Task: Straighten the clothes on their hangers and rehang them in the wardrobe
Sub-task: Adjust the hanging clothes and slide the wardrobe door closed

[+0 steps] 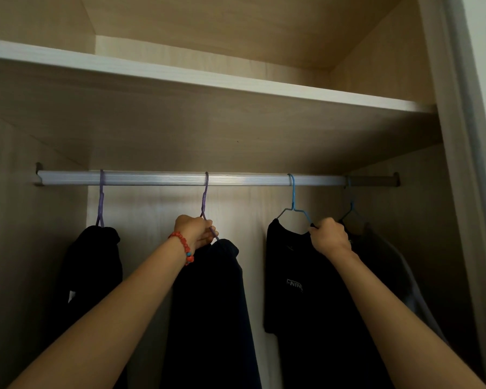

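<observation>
A pale rail [180, 178] spans the wardrobe under a white-edged shelf [197, 80], and four hangers hook over it. At the far left, a purple hanger [100, 203] carries a bunched dark garment [93, 265], hanging close to the left wardrobe wall [26, 220]. Next along, a second purple hanger [204, 197] holds a dark navy garment [208, 304]; the left hand [195, 230], wearing a red bead bracelet [181, 245] at the wrist, has its fingers [212, 230] curled round the hanger's shoulder just below the neck, right at the top of the garment. A bare strip of back panel separates this garment from the next. There a blue hanger [293, 197] carries a black t-shirt [306, 290] with a small white print on the chest; the right hand [331, 237] grips the hanger's right shoulder where it meets the collar, fingers closed round it. Just behind the right hand, a fourth hanger [350, 203] near the rail's right end holds a grey garment [399, 265], close to the right wardrobe wall [421, 220].
</observation>
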